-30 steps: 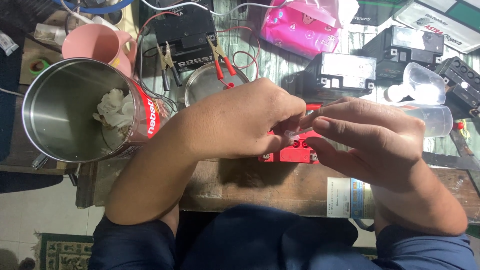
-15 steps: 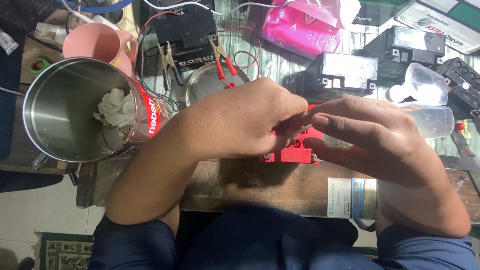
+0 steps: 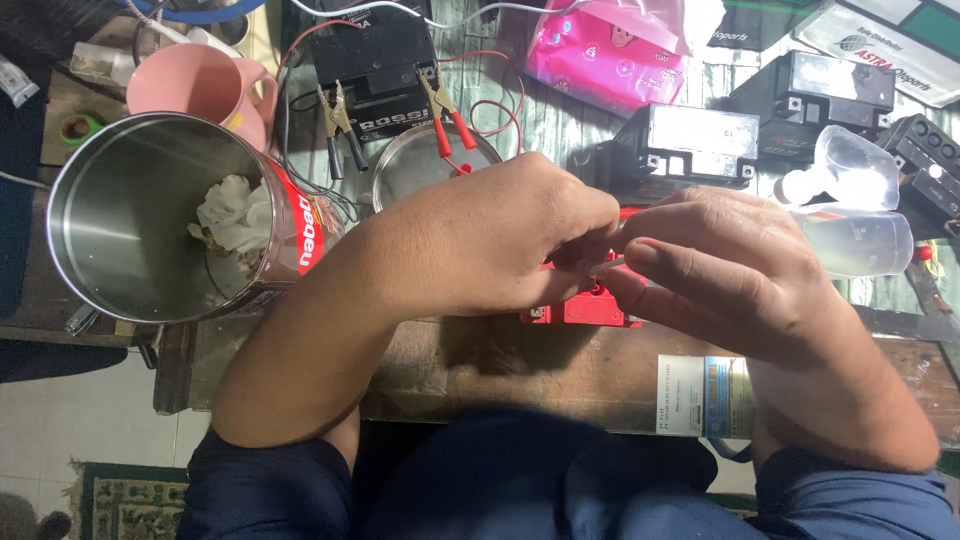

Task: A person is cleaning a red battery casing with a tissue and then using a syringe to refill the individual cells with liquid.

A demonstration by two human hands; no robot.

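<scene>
My left hand (image 3: 490,245) curls over a red plastic block (image 3: 585,308) lying on the wooden bench, and hides most of it. My right hand (image 3: 715,275) meets it from the right; its thumb and fingers pinch a small thin pale piece (image 3: 607,265) at the spot where both hands touch. What exactly that piece is cannot be told. Both forearms come up from the lower edge of the head view.
A large metal can (image 3: 150,230) with white scraps inside stands at left, a pink mug (image 3: 195,85) behind it. Several black batteries (image 3: 685,145), one (image 3: 380,70) with red and black clips, a pink packet (image 3: 610,45) and clear plastic bottles (image 3: 850,240) lie behind.
Both hands stay over the red block; the right fingers have shifted slightly on the small piece. Nothing else has moved.
</scene>
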